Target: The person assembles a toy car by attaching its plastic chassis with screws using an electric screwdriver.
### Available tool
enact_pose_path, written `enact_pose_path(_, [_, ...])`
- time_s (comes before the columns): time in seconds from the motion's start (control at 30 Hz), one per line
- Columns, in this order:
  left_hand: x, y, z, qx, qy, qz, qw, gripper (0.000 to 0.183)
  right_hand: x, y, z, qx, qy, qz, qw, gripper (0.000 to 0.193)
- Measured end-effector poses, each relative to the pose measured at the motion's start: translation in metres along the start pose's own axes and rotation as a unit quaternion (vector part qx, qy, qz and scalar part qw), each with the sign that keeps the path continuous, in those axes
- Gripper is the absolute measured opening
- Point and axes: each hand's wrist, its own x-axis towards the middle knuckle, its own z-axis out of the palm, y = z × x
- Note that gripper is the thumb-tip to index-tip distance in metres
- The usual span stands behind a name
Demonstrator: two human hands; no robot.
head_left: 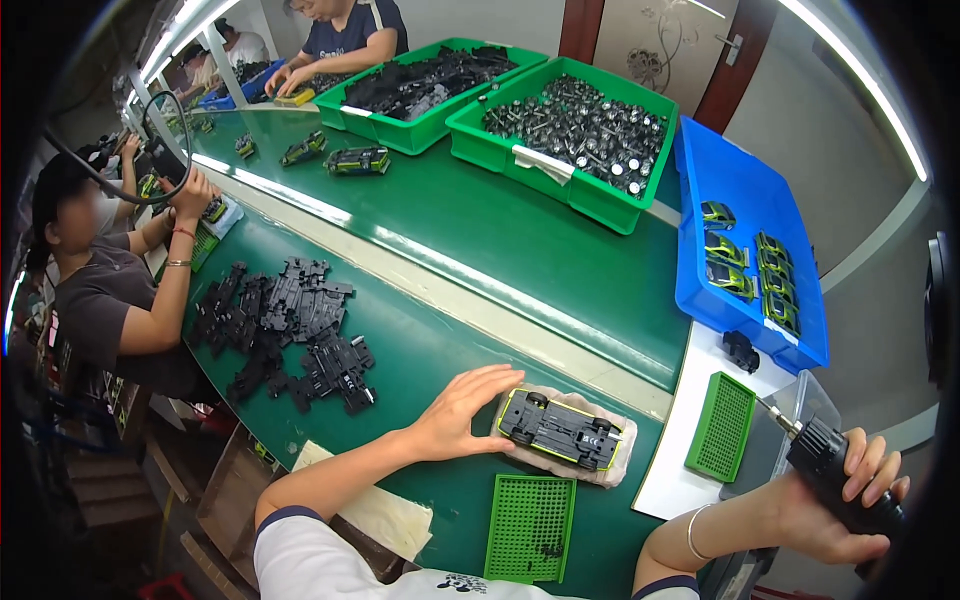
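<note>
A toy car [562, 430] with a black underside and a yellow-green rim lies upside down on a pale cloth pad [622, 470]. Around its left end curves my left hand [465, 410], thumb and fingers apart, the tips close to the car and pad edge; whether they press on it is hard to tell. My right hand [815, 520] is wrapped round a black electric screwdriver [822, 450] at the right, its bit pointing up and left, away from the car. Just below the pad sits a green perforated tray [500, 530] with small dark bits inside.
Black chassis parts [310, 310] are heaped on the left. Green crates hold silvery wheel-like parts [580, 125] and black parts [430, 85]. Several toy cars stand in a blue bin [745, 170]. A second green tray [722, 425] lies at right. Co-workers [110, 260] sit left and far.
</note>
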Motion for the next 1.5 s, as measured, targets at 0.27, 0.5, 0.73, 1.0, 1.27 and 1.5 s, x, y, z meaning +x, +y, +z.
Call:
enact_pose_path(0.27, [0.012,0.021,0.016,-0.227,-0.002,0.035,0.973,0.064,-0.006,-0.013,0.022,0.005,0.073,-0.056,0.996,0.038])
enact_pose_path(0.5, [0.046,0.064,-0.006,-0.187,-0.009,0.068,0.980,0.058,0.002,-0.032,0.010,0.064,0.027,-0.055,0.996,0.042])
enact_pose_path(0.73, [0.091,-0.014,-0.170,0.202,0.090,0.070,0.973,0.058,0.003,-0.036,0.016,0.106,0.018,-0.060,0.992,0.041])
enact_pose_path(1.0, [0.114,-0.167,-0.249,0.603,-0.162,-0.210,0.752,0.062,-0.008,-0.022,0.028,0.066,0.011,-0.060,0.996,0.040])
enact_pose_path(1.27, [0.152,-0.111,-0.165,0.395,-0.150,0.010,0.906,0.088,-0.011,-0.015,0.029,0.068,-0.032,-0.031,0.997,0.040])
enact_pose_path(1.5, [0.191,-0.065,-0.073,0.347,-0.189,0.001,0.918,0.097,-0.002,-0.024,0.018,0.096,-0.042,-0.015,0.994,0.037])
